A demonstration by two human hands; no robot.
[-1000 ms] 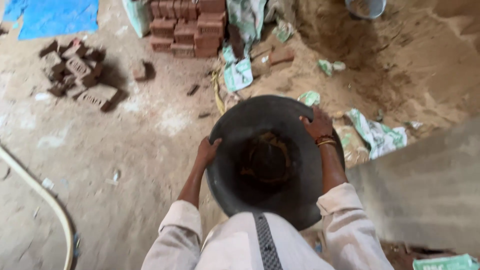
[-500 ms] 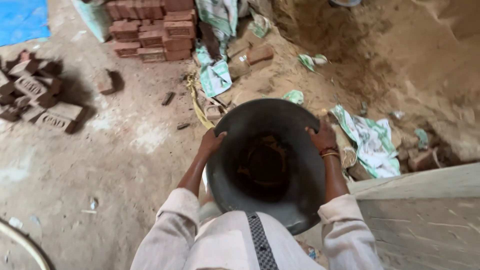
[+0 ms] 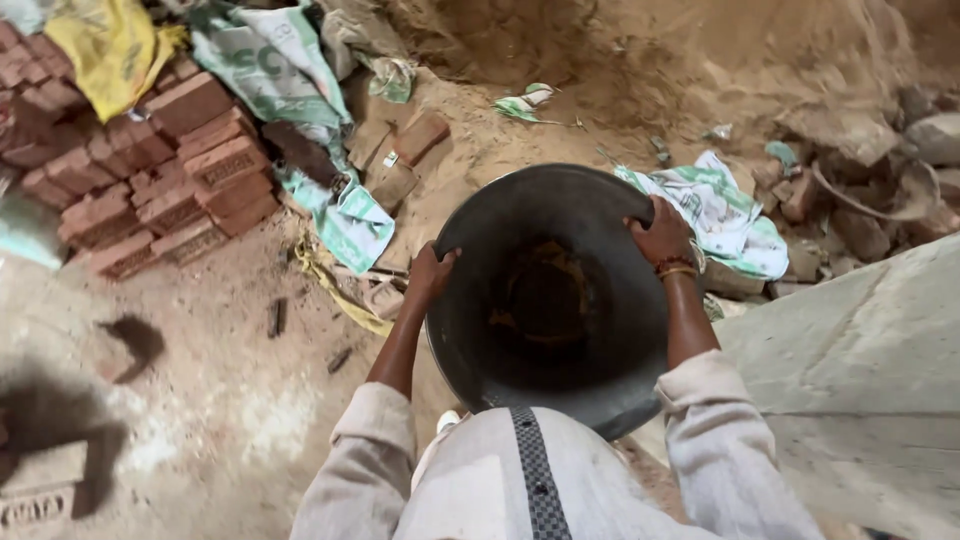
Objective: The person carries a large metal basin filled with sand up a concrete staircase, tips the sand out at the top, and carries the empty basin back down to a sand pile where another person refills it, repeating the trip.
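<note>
Still, the black metal pan (image 3: 545,300) is gripped at its rim by curled fingers of left hand (image 3: 430,275) & right hand (image 3: 662,235), held before the chest. Vs. earlier, brick stack (image 3: 140,170) is seen nearer, sand heap (image 3: 650,60) ahead; torn sacks (image 3: 715,215) lie between.

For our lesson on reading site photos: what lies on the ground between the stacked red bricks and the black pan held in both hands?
In the head view, between brick stack and black pan lie a crumpled green-and-white sack and a yellow strap on dirt.
</note>
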